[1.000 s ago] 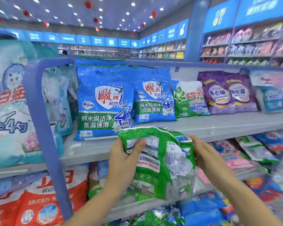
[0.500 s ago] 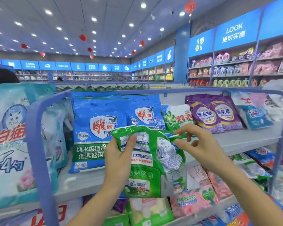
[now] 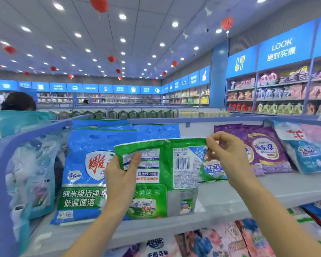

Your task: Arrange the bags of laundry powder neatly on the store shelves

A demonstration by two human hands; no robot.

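Two hands hold a green bag [image 3: 161, 175] upright on the top shelf [image 3: 267, 190]. The left hand [image 3: 121, 175] grips its side; the right hand [image 3: 224, 154] pinches its top corner. A blue bag [image 3: 82, 175] stands apparently just behind.

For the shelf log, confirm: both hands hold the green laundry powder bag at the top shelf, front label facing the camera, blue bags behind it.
Wrong side: in the head view the back of the green laundry powder bag, with its barcode, faces the camera. The left hand and right hand do hold it at the top shelf, blue bags behind it.
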